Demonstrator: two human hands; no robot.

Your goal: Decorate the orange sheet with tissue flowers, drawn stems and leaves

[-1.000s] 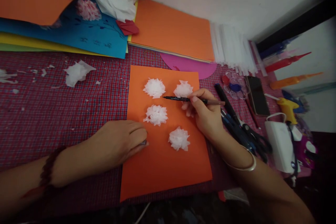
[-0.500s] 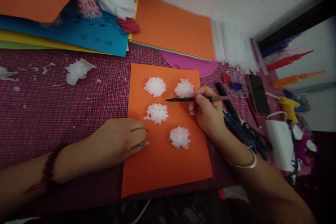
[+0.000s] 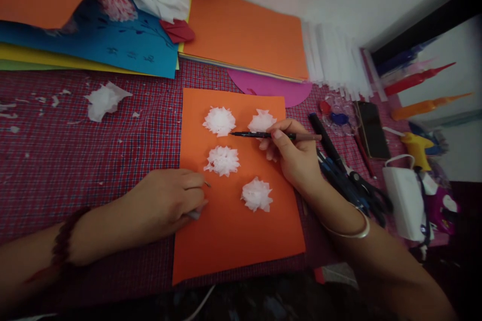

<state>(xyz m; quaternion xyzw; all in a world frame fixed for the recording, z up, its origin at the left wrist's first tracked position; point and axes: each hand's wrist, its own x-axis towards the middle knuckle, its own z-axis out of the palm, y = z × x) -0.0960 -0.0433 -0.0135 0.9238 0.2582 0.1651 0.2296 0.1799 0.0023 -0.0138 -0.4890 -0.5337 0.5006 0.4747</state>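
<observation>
My right hand (image 3: 295, 153) is closed around a slim black pen (image 3: 250, 134) with a brownish back end. The pen's dark tip points left, close to the lower edge of the upper-left white tissue-paper flower (image 3: 219, 120). Another tissue flower (image 3: 261, 120) is partly covered by that hand. Two more, a middle-left flower (image 3: 223, 160) and a lower-right flower (image 3: 256, 194), lie on the orange sheet (image 3: 241, 241). At the sheet's left edge rests my left hand (image 3: 175, 198), fingers curled in. A small greyish thing shows under its fingertips, too little visible to name.
Behind the sheet lie a stack of orange paper (image 3: 244, 35), a pink paper disc (image 3: 274, 89) and white strips (image 3: 335, 62). Scissors (image 3: 363, 185), a black marker (image 3: 327, 143), a phone (image 3: 371, 130) and a yellow glue gun (image 3: 416, 150) are at right. Crumpled tissue (image 3: 107, 100) lies left.
The pen and my right hand have shifted slightly up and left, bringing the tip nearer the upper-left flower. My left hand has drawn back slightly left. The whole view has shifted a little.
</observation>
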